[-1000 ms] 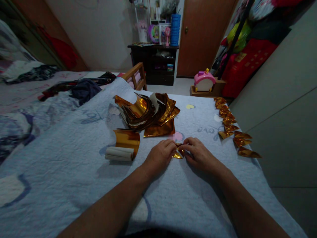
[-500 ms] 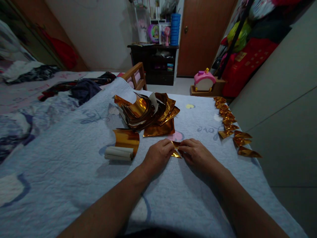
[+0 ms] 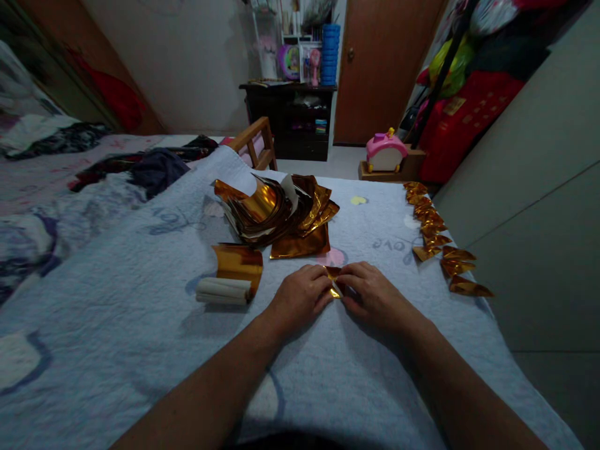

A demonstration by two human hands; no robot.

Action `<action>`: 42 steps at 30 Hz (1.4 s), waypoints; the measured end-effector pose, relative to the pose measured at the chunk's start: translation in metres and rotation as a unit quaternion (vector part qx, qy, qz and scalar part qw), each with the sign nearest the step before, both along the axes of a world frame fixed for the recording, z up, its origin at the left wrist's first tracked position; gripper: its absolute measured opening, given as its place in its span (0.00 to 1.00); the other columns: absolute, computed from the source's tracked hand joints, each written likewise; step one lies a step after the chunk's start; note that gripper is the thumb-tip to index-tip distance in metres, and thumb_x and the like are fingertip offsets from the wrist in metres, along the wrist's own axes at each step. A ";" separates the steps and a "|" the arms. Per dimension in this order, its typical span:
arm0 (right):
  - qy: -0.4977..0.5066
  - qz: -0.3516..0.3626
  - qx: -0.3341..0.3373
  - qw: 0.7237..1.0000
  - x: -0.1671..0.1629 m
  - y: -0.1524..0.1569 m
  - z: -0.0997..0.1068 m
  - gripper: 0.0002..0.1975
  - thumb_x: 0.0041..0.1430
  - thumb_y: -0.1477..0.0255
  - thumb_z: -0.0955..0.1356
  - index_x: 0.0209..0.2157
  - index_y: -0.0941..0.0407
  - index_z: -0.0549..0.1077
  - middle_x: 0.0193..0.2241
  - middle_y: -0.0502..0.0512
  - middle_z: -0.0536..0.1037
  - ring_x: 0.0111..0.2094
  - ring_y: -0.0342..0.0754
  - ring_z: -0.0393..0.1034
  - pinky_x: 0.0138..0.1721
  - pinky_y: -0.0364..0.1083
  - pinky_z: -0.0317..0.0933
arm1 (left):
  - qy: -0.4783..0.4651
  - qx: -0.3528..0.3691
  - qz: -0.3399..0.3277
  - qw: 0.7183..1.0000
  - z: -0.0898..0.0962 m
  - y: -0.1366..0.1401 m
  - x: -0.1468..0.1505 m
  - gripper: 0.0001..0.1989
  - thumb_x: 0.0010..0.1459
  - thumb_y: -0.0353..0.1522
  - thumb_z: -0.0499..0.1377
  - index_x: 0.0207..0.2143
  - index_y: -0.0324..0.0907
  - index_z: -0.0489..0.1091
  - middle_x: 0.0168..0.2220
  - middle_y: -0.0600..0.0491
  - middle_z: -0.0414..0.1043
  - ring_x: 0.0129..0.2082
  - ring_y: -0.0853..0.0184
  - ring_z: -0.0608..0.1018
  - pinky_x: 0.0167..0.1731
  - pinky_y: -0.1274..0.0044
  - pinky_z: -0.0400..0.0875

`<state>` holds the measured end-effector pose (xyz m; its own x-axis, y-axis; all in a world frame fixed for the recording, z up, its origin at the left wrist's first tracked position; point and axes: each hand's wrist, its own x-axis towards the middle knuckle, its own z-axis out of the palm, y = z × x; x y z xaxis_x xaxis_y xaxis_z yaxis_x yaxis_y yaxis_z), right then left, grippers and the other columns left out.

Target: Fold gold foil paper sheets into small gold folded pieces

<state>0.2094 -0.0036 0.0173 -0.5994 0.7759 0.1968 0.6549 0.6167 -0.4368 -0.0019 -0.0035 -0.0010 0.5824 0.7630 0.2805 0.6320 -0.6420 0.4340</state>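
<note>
Both hands are down on the pale blue quilt point(image 3: 140, 350), knuckles up, meeting over one small piece of gold foil paper point(image 3: 334, 279). The left hand point(image 3: 300, 294) pinches its near-left edge with curled fingers, and the right hand point(image 3: 372, 290) closes on the other side, fingertips nearly touching the left's; only a sliver of gold shows between them. Just beyond the hands lies a flat gold sheet point(image 3: 302, 245), and behind that a loose heap of curled gold sheets point(image 3: 274, 209). Off to the left of the left hand sits a white roll point(image 3: 222, 290) with a gold sheet curling up from it. Well out to the right of the right hand runs a row of folded gold pieces point(image 3: 435, 234), lined up along the quilt's edge.
</note>
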 end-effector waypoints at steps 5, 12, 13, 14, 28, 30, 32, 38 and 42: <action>-0.006 0.007 0.000 1.000 0.000 -0.001 0.002 0.12 0.57 0.76 0.70 0.45 0.57 0.76 0.47 0.62 0.77 0.48 0.56 0.68 0.51 0.57 0.65 | 0.008 0.010 -0.005 1.000 0.000 0.000 0.000 0.09 0.65 0.32 0.59 0.46 0.44 0.75 0.50 0.49 0.76 0.50 0.60 0.76 0.51 0.67 0.73; -0.026 -0.011 0.036 0.999 -0.006 -0.002 -0.003 0.07 0.58 0.77 0.69 0.40 0.58 0.78 0.43 0.62 0.78 0.46 0.56 0.69 0.49 0.56 0.64 | -0.018 0.010 -0.008 1.000 0.002 0.000 0.000 0.09 0.62 0.31 0.62 0.45 0.42 0.75 0.51 0.48 0.75 0.50 0.59 0.75 0.52 0.68 0.72; -0.026 -0.014 0.041 0.999 -0.006 -0.002 -0.004 0.08 0.58 0.77 0.69 0.40 0.57 0.78 0.42 0.62 0.78 0.46 0.56 0.69 0.49 0.56 0.64 | -0.020 0.007 -0.008 1.000 0.003 -0.001 0.000 0.10 0.61 0.32 0.63 0.45 0.42 0.74 0.51 0.48 0.75 0.50 0.59 0.75 0.52 0.68 0.71; -0.026 -0.016 0.046 0.999 -0.007 -0.002 -0.005 0.08 0.58 0.78 0.69 0.40 0.57 0.78 0.42 0.61 0.78 0.46 0.56 0.69 0.49 0.55 0.63 | -0.018 0.004 -0.008 1.000 0.004 -0.001 0.000 0.11 0.60 0.32 0.64 0.45 0.42 0.74 0.51 0.48 0.75 0.50 0.59 0.75 0.52 0.67 0.71; 0.063 -0.073 0.005 0.995 -0.004 0.002 -0.014 0.08 0.56 0.78 0.66 0.39 0.55 0.68 0.35 0.57 0.74 0.37 0.52 0.68 0.40 0.51 0.65 | 0.007 0.005 0.030 1.000 0.005 -0.002 0.002 0.08 0.65 0.28 0.58 0.44 0.43 0.75 0.45 0.50 0.79 0.44 0.61 0.80 0.45 0.70 0.75; 0.093 -0.078 0.018 0.992 -0.003 0.004 -0.020 0.14 0.55 0.80 0.66 0.44 0.55 0.68 0.39 0.59 0.74 0.41 0.54 0.68 0.44 0.53 0.65 | 0.001 0.008 0.024 1.000 0.006 -0.001 0.001 0.08 0.65 0.28 0.58 0.44 0.43 0.75 0.45 0.50 0.80 0.44 0.61 0.80 0.45 0.70 0.75; 0.107 -0.073 0.031 0.991 -0.004 0.005 -0.024 0.20 0.54 0.81 0.66 0.50 0.56 0.67 0.45 0.62 0.73 0.46 0.56 0.68 0.48 0.55 0.65 | -0.003 0.009 0.018 1.000 0.005 -0.001 0.000 0.08 0.65 0.28 0.58 0.43 0.43 0.75 0.44 0.51 0.80 0.43 0.61 0.81 0.44 0.70 0.75; 0.089 -0.039 0.012 0.995 -0.006 0.007 -0.024 0.11 0.59 0.83 0.66 0.39 0.55 0.76 0.39 0.58 0.76 0.42 0.52 0.69 0.45 0.52 0.65 | -0.005 -0.001 0.008 1.000 0.004 0.000 -0.001 0.07 0.64 0.26 0.59 0.41 0.44 0.75 0.42 0.52 0.80 0.44 0.62 0.79 0.46 0.71 0.73; 0.083 -0.035 0.026 0.996 -0.005 0.007 -0.024 0.09 0.59 0.82 0.68 0.35 0.55 0.78 0.37 0.57 0.76 0.40 0.50 0.69 0.42 0.50 0.65 | 0.025 -0.008 0.022 0.999 0.007 0.000 -0.001 0.04 0.63 0.28 0.60 0.39 0.43 0.75 0.40 0.51 0.79 0.44 0.61 0.76 0.45 0.71 0.72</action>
